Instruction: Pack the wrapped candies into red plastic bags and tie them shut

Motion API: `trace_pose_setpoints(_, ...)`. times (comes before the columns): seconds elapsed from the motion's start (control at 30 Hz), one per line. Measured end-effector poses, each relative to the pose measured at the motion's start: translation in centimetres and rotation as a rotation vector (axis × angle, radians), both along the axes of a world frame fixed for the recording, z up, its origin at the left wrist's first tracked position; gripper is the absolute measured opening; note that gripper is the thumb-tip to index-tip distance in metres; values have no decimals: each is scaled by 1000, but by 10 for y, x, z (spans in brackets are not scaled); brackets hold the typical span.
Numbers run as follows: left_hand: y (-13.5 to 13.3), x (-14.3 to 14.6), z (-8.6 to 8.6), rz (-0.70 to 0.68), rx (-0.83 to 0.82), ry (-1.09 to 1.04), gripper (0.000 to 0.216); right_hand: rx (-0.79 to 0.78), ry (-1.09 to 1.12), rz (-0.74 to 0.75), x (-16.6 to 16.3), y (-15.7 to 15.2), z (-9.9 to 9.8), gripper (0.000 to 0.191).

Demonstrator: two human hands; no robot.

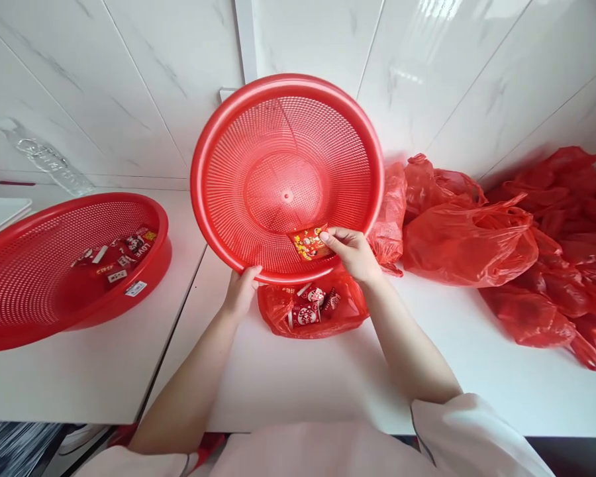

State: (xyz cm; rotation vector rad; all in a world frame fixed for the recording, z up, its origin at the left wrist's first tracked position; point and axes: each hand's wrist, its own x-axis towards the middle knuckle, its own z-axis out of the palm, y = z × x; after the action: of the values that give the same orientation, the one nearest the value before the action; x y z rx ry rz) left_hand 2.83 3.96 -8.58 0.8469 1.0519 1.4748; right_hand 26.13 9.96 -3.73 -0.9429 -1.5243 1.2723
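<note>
My left hand (241, 291) grips the near rim of a round red plastic basket (287, 86), which is tilted so its open mouth faces me. With thumb and fingers my right hand (351, 252) pinches a small red and yellow printed packet (310, 244) inside the basket's lower edge. No other packet shows in this basket. Under its near rim sits an open red plastic bag (278, 324) with several red and white packets (308, 313) in it. The basket's rim hides the back of the bag.
On the left, a second red basket (161, 248) leans with several red packets (124, 255) inside. A clear plastic bottle (49, 159) lies by the tiled wall. Filled red plastic bags (467, 238) are heaped on the right of the white table (298, 384). A seam runs between the table tops.
</note>
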Motion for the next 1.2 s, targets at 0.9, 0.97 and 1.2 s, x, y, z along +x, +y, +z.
trace_pose_setpoints(0.9,-1,-13,20,-194,21,-139,42,511,-658,-295,11,-9,11,28)
trace_pose_setpoints(0.97,-2,-17,24,-222,54,-53,58,535,-651,-385,14,-7,11,30)
trace_pose_setpoints(1.2,-7,-76,32,663,-139,993,94,697,-605,-621,37,-2,16,30)
